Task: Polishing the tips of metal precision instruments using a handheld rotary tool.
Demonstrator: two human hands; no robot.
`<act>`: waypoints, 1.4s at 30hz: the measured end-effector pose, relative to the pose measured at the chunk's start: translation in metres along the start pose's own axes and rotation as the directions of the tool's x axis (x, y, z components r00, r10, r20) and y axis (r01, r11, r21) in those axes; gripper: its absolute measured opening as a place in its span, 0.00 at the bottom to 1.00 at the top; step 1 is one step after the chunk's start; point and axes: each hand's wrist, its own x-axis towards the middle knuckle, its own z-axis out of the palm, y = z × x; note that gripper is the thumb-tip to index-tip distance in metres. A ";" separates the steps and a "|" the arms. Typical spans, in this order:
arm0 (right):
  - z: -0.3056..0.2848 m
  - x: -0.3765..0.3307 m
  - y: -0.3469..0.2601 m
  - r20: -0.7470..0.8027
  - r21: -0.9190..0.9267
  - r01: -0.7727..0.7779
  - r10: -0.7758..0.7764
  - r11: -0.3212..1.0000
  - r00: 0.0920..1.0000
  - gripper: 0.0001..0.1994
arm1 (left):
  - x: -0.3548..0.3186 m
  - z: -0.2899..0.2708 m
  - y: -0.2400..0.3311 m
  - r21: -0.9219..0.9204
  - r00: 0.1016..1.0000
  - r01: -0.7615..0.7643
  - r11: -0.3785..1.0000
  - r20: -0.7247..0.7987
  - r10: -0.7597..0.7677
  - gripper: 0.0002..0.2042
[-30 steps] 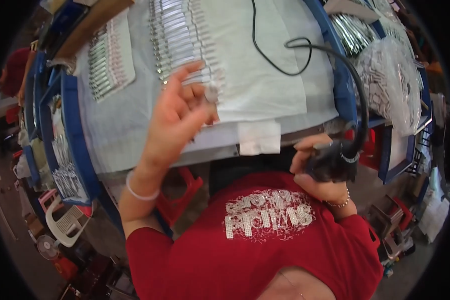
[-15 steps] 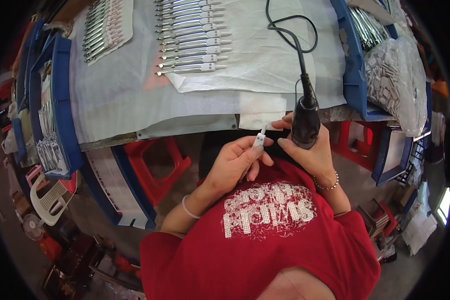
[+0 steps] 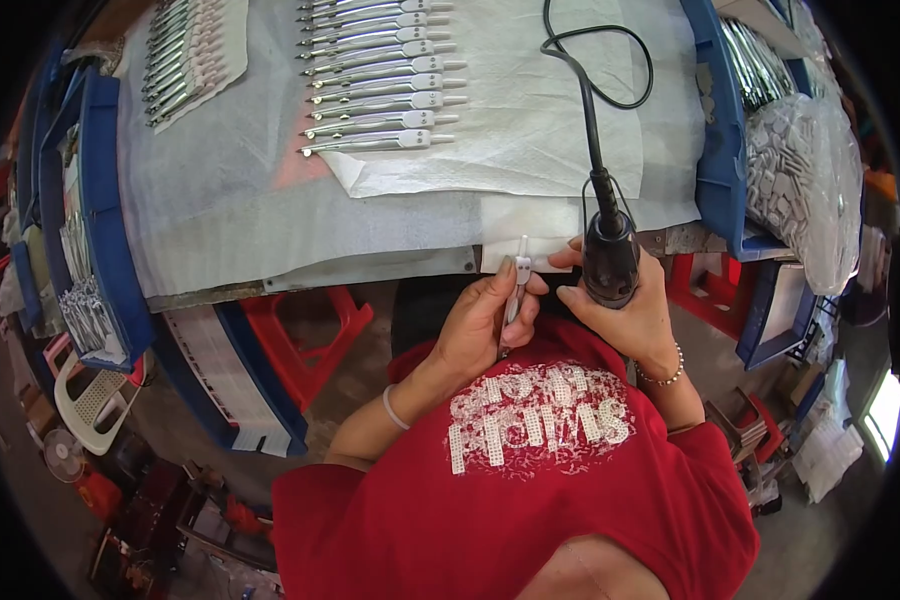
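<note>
In my left hand (image 3: 470, 330), thumb and fingers pinch a drawing compass with a white plastic head (image 3: 522, 264). Its thin handle points away from me, and its metal legs run down between my fingers. My right hand (image 3: 642, 318) is wrapped round a black corded electric screwdriver (image 3: 610, 262), held just right of the compass with its cord end up. The tool's tip is hidden. Right fingertips reach close to the compass head; whether they touch it I cannot tell. Both hands are at the table's front edge, by a white pad (image 3: 530, 218).
Several similar compasses (image 3: 385, 78) lie in a row on white sheeting, with another batch (image 3: 185, 60) farther left. A black cord (image 3: 585, 90) loops across the table. Blue bins (image 3: 105, 200) flank it; at right sits a bag of white plastic parts (image 3: 780, 165). Red stools (image 3: 300, 335) stand below.
My left hand has turned the compass more upright, with the flat of its head now facing up. The right hand with the screwdriver has shifted slightly right. The whole view has moved a little.
</note>
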 end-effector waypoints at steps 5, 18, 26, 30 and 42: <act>0.007 0.001 -0.008 -0.036 0.195 0.055 -0.049 0.979 0.998 0.21 | 0.000 0.003 0.000 0.044 0.998 -0.001 0.999 -0.060 0.004 0.21; 0.012 0.020 -0.021 0.089 0.007 0.041 -0.042 0.999 0.995 0.22 | -0.003 0.006 -0.003 0.144 0.990 -0.065 0.987 -0.111 0.082 0.20; -0.011 0.004 -0.035 0.053 0.427 0.528 -0.603 0.734 0.796 0.31 | -0.006 0.010 -0.002 0.274 0.986 -0.091 0.957 -0.113 0.126 0.14; 0.000 0.007 -0.050 -0.070 0.472 0.733 -0.808 0.491 0.586 0.27 | -0.006 0.012 0.003 0.306 0.988 -0.016 0.952 -0.144 0.063 0.10; 0.029 0.022 -0.058 -0.051 0.481 0.750 -0.840 0.454 0.541 0.22 | -0.008 0.015 0.006 0.209 0.984 0.035 0.977 -0.178 0.003 0.09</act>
